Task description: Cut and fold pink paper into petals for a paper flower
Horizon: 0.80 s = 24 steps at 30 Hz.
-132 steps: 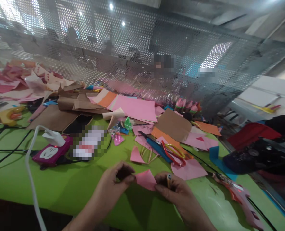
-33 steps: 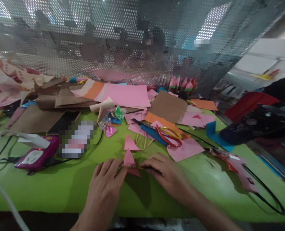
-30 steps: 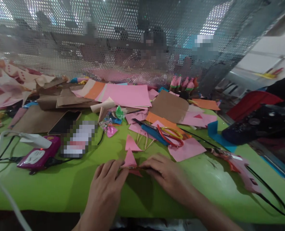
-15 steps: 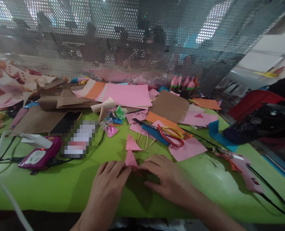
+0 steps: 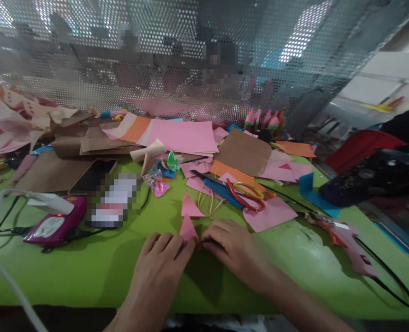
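A small pointed piece of pink paper (image 5: 188,228) stands up between my hands over the green table. My left hand (image 5: 166,258) has its fingers curled down and pinches the lower left of the piece. At its lower right edge, the thumb and fingertips of my right hand (image 5: 229,244) are pressed together on it. My fingers hide the bottom of the piece. Just beyond it lies a second pink paper triangle (image 5: 192,207), with thin tan strands (image 5: 209,205) to its right.
Scissors with red and yellow handles (image 5: 247,193) lie on paper scraps beyond my right hand. A pink glue gun (image 5: 346,240) rests at the right with its cord looped. To the left are a purple power strip (image 5: 57,221) and phones (image 5: 92,176). Stacked pink sheets (image 5: 181,136) lie behind.
My right thumb has closed up against its fingertips at the paper's edge. My left hand has shifted slightly right, and the pink piece stays in nearly the same place.
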{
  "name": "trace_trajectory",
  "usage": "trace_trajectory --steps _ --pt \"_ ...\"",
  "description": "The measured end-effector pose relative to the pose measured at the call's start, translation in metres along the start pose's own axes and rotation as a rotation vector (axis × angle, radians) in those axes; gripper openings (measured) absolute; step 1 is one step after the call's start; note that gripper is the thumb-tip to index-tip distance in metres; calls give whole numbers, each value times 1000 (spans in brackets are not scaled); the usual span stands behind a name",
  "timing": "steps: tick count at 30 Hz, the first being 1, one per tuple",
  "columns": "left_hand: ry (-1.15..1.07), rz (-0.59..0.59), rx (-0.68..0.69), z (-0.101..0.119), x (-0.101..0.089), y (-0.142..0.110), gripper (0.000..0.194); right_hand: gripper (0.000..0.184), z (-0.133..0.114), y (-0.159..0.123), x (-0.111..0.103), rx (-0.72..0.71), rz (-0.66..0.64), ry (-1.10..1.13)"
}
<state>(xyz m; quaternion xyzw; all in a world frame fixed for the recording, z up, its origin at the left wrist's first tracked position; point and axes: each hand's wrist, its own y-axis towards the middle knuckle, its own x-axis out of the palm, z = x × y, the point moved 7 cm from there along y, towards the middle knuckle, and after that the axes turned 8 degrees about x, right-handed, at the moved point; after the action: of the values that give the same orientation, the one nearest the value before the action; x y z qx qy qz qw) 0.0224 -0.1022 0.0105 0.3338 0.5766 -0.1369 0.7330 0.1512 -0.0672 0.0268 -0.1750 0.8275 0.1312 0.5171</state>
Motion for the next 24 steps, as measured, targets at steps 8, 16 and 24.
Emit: trace_trajectory --steps 8,16,24 --pt "-123 -33 -95 5 3 14 15 7 2 4 0 63 -41 102" --pt "-209 -61 -183 -2 7 21 15 10 5 -2 -3 80 92 116" --pt "-265 -48 -194 -4 6 22 19 14 -9 -25 -6 -89 266 -66"
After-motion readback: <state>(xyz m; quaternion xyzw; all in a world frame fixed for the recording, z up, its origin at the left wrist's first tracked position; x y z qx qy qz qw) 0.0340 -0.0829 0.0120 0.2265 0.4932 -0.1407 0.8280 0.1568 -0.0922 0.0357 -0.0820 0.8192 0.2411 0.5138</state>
